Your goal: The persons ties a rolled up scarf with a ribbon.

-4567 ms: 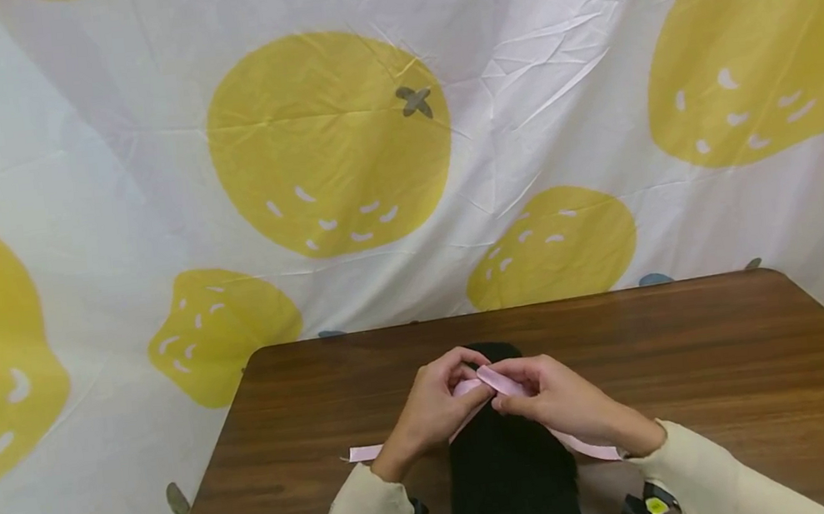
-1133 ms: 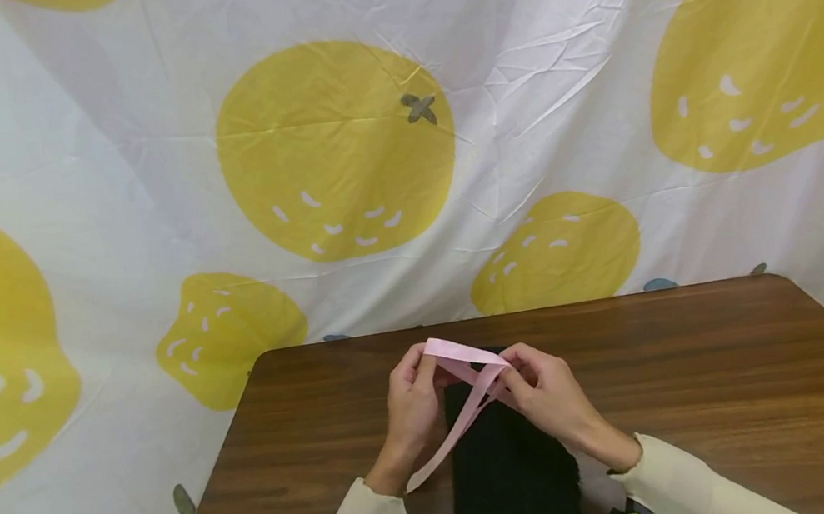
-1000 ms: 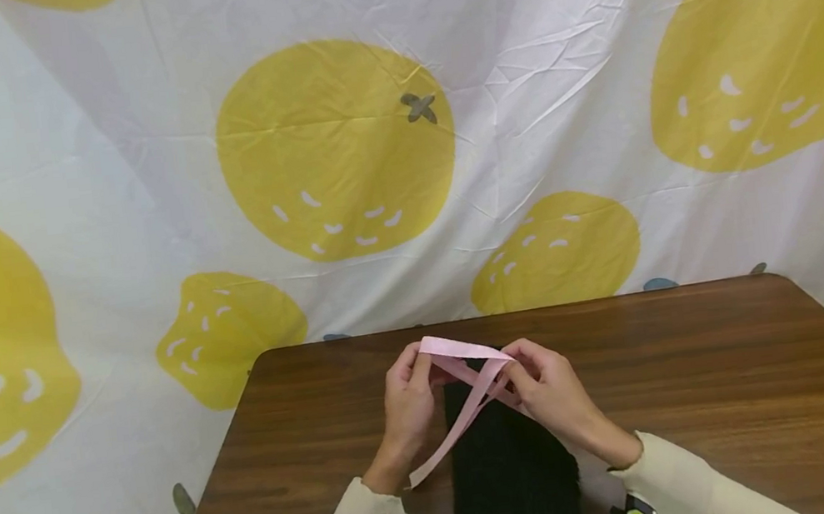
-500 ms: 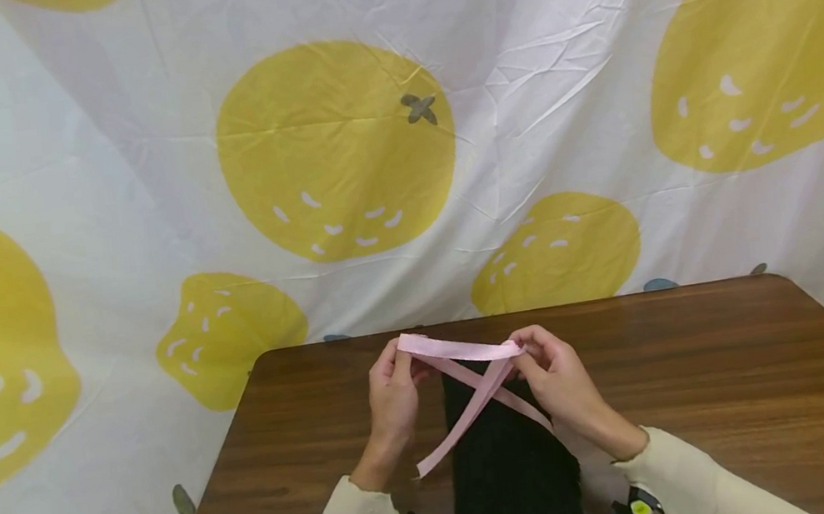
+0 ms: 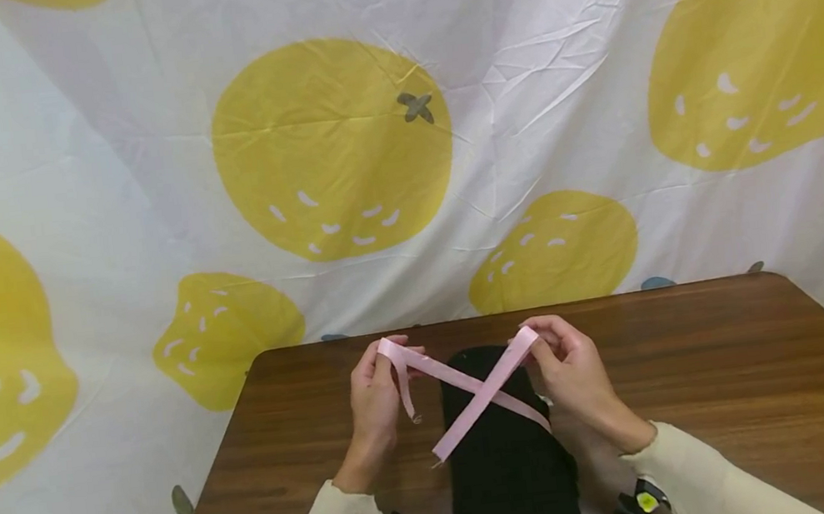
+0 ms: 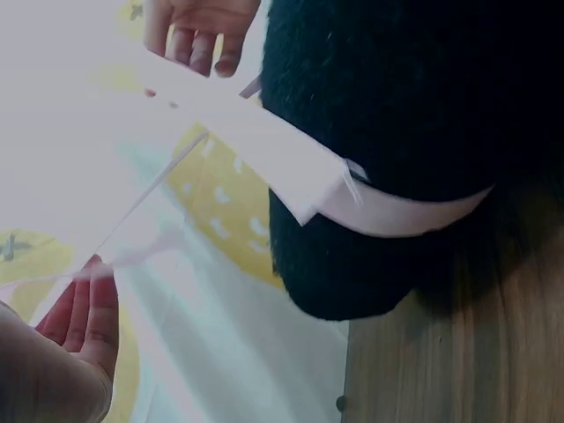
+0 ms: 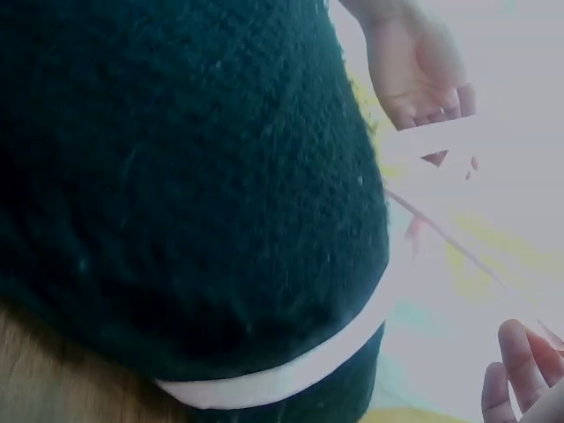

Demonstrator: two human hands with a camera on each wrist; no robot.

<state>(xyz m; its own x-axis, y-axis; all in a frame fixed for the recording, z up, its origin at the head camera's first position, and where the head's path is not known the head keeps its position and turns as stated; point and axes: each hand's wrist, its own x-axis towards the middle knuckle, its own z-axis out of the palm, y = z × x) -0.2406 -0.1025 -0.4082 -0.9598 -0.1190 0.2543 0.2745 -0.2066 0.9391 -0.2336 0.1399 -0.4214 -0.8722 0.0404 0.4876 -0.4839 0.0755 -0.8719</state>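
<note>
A pink ribbon circles a long, black, fuzzy, rounded thing near its far end; its band shows snug around the underside in the right wrist view. Above the black thing, two lengths of ribbon cross in an X. My left hand pinches one length at a fold, a short frayed tail dangling beside the thumb. On the right, my right hand pinches the other length between thumb and fingers, with its loose cut end hanging toward the lower left. Both hands are raised either side of the black thing.
The black thing lies lengthwise on a dark wood table. Behind the far table edge hangs a white cloth printed with yellow fruit. A black wrist strap sits below each forearm.
My hands have moved apart, left hand to the left and right hand slightly up and right. The ribbon span between them has come away from the right hand, leaving two crossed lengths.
</note>
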